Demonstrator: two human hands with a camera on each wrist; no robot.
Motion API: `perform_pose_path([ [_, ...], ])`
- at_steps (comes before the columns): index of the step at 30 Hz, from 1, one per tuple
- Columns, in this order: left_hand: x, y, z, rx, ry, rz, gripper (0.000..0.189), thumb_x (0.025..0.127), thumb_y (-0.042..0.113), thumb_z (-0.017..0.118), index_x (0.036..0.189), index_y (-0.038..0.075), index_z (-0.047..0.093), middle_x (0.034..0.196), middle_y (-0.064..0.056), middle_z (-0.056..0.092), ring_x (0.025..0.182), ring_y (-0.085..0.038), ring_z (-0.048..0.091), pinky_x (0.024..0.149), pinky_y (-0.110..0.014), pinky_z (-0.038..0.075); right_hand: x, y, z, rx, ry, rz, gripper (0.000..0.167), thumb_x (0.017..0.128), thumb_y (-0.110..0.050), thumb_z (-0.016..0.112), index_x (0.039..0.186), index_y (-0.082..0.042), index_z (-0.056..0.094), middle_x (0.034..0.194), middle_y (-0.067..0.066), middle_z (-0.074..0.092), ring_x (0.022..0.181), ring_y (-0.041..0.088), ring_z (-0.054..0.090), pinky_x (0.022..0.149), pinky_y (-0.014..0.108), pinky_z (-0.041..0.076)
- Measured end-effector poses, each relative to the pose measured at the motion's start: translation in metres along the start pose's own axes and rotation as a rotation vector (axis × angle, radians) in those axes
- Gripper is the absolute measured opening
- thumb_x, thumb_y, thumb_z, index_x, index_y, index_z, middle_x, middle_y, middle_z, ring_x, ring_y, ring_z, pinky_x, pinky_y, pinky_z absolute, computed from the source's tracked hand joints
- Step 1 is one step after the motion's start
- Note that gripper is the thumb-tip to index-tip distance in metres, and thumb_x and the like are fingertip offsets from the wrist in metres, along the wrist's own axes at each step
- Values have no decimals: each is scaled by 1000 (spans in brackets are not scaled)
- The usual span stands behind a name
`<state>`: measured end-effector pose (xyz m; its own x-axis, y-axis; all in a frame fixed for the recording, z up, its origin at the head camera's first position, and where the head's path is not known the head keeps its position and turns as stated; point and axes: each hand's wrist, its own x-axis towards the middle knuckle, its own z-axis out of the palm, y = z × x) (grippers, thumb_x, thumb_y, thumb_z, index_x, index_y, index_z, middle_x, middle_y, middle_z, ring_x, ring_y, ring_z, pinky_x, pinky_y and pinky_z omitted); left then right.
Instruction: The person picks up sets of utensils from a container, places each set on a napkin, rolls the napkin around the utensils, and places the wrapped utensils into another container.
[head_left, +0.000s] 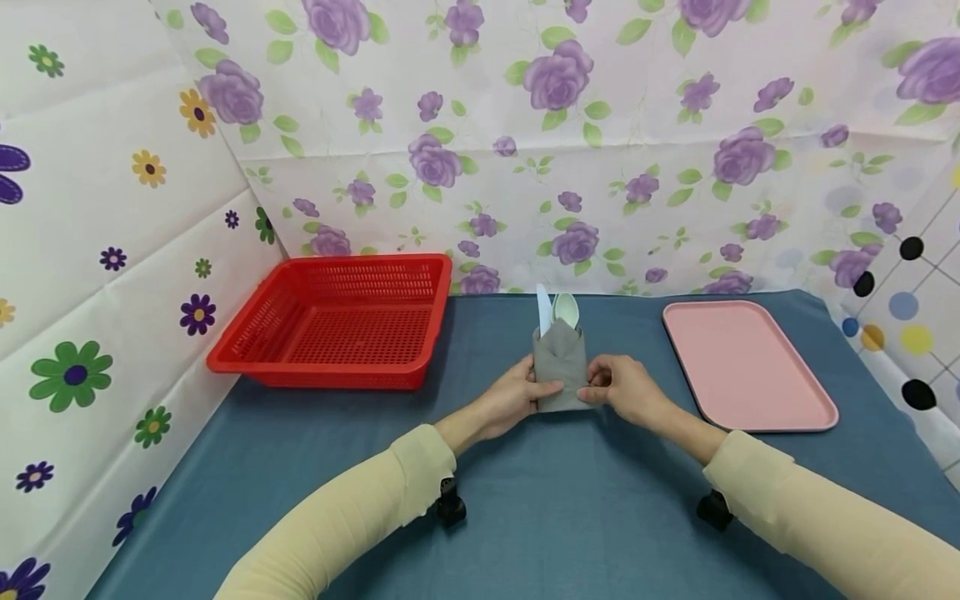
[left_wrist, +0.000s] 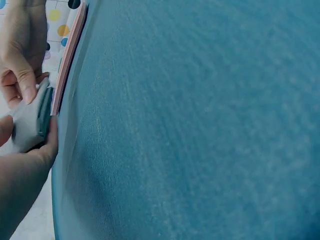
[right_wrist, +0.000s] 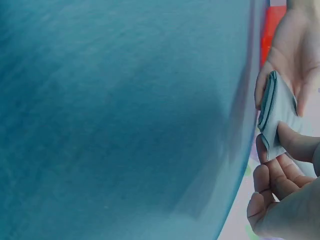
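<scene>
A grey cloth napkin (head_left: 561, 367), folded into a pocket, is held up over the middle of the table. Out of its top stick a pale blue knife (head_left: 543, 310) and a pale green spoon (head_left: 567, 310); their lower parts are hidden in the cloth. My left hand (head_left: 512, 395) grips the pocket's left side, thumb across the front and fingers behind. At the lower right edge, my right hand (head_left: 628, 388) pinches the cloth between thumb and finger. The right wrist view shows the layered folds of the napkin (right_wrist: 283, 107) between both hands.
On the left at the back stands a red slotted plastic basket (head_left: 330, 367). A pink rectangular tray (head_left: 750, 362) lies on the right. The blue cloth (head_left: 540, 517) covers the table, with flowered sheets (head_left: 510, 192) hanging behind and at the side.
</scene>
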<state>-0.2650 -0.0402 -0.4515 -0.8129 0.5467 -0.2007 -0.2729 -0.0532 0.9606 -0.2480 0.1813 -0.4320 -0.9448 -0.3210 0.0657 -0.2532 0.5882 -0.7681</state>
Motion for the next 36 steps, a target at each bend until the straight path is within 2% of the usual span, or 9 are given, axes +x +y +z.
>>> perform_pose_path([
  [6,2,0,2,69,57,40,46,103,9,67,146,4,52,131,-13,66,108,-20,68,94,-37,56,0,-4,-3,6,16,-3,14,93,-7,79,97,1,69,82,7,66,71,19,58,64,34,47],
  [9,1,0,3,86,89,66,43,101,7,69,142,2,56,126,-13,69,101,-17,69,86,-34,58,0,-2,-2,27,12,-5,15,93,-8,79,97,2,69,82,7,68,71,18,58,64,33,47],
  [13,2,1,4,105,108,88,40,100,6,70,138,0,60,122,-13,71,97,-16,70,82,-32,59,1,0,-3,61,1,-4,16,93,-9,80,96,2,68,82,8,68,71,18,59,64,32,46],
  [24,3,6,1,129,80,98,45,98,7,74,140,3,60,127,-13,71,104,-17,69,86,-33,58,3,1,-6,102,-3,16,18,93,-11,80,96,1,67,79,6,68,71,21,58,64,32,45],
  [31,5,4,-1,170,117,124,42,95,9,77,135,3,65,119,-12,74,97,-16,70,82,-31,58,1,3,-3,88,14,7,18,94,-13,79,97,1,68,81,7,69,73,27,62,65,34,46],
  [36,5,6,-3,150,128,126,43,95,8,77,136,2,64,122,-13,74,99,-17,71,85,-33,59,-2,2,-2,42,34,-17,17,95,-17,78,88,-4,70,75,7,66,66,23,57,61,32,43],
])
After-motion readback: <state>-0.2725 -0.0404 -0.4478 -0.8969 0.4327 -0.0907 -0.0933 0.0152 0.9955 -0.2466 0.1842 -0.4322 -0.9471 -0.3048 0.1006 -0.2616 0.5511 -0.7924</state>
